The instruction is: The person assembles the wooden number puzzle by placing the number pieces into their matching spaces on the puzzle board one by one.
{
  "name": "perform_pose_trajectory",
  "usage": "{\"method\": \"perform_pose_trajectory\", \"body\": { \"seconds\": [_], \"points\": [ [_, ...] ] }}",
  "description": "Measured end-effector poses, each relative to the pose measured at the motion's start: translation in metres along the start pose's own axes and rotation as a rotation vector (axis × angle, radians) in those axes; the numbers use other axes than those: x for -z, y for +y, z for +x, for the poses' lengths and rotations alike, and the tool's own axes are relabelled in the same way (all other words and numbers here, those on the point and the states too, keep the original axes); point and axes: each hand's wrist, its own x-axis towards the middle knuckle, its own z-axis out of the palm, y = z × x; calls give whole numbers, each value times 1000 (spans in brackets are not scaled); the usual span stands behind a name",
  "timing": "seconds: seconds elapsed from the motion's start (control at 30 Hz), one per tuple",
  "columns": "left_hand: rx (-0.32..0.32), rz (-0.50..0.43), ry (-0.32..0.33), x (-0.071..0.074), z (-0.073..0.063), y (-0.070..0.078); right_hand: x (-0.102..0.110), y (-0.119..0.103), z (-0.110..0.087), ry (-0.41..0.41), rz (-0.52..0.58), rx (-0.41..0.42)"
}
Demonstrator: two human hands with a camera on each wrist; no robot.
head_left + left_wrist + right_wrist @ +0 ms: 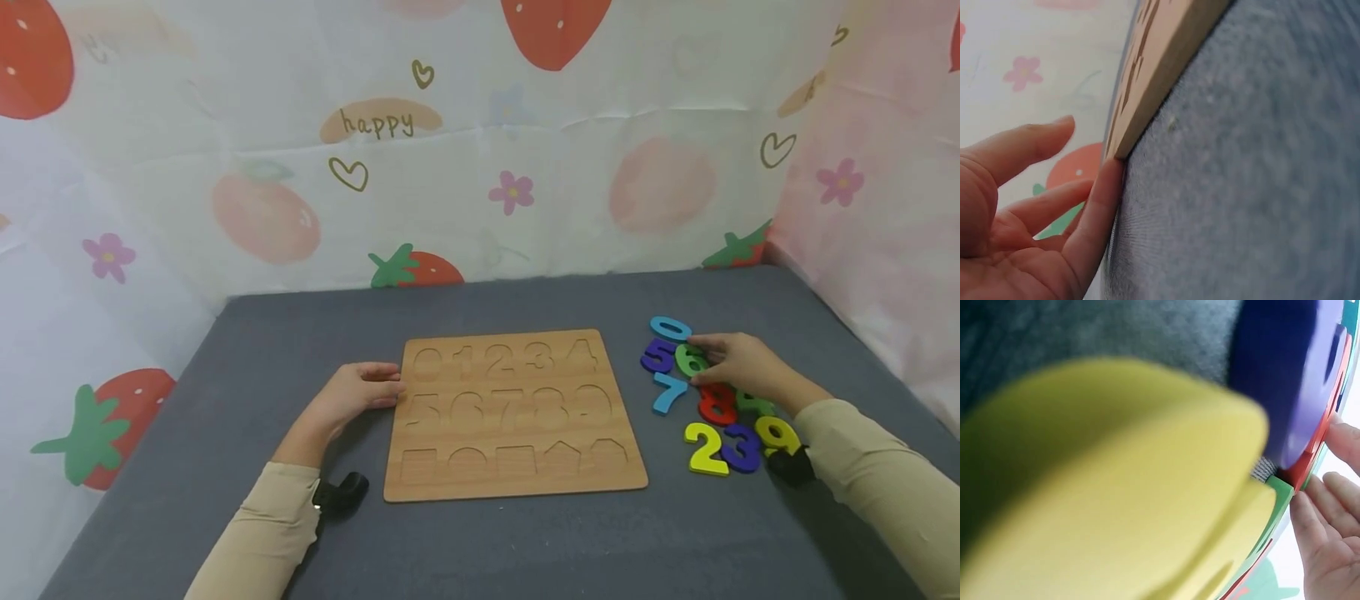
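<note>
A wooden number board (517,421) with cut outlines of digits and shapes lies flat on the table. My left hand (356,396) touches its left edge with extended fingers; in the left wrist view a fingertip (1110,165) meets the board's corner, the thumb apart from it. My right hand (742,362) is over the loose digits, thumb and index finger spread around the green 6 (688,362), which lies flat. Beside it are the blue 0 (670,328), purple 5 (658,356), blue 7 (668,393) and red 8 (717,405).
Nearer the front lie the yellow 2 (705,450), purple 3 (741,448) and yellow 9 (777,433). A green 4 (753,404) is partly under the right hand. Printed cloth (465,183) hangs behind and beside the grey table (517,550).
</note>
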Motion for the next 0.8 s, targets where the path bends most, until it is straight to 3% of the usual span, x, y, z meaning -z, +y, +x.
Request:
{"method": "perform_pose_trajectory", "body": {
  "seconds": [0.13, 0.37, 0.6, 0.8],
  "points": [
    [8, 15, 2, 0, 0, -1, -1, -1, 0, 16, -4, 5],
    [25, 150, 34, -2, -2, -2, 0, -7, -3, 33, 0, -2],
    [11, 160, 53, -3, -2, -2, -2, -23, -7, 42, 32, 3],
    [16, 168, 67, -6, 1, -4, -10, -45, -10, 67, 43, 76]
  ]
}}
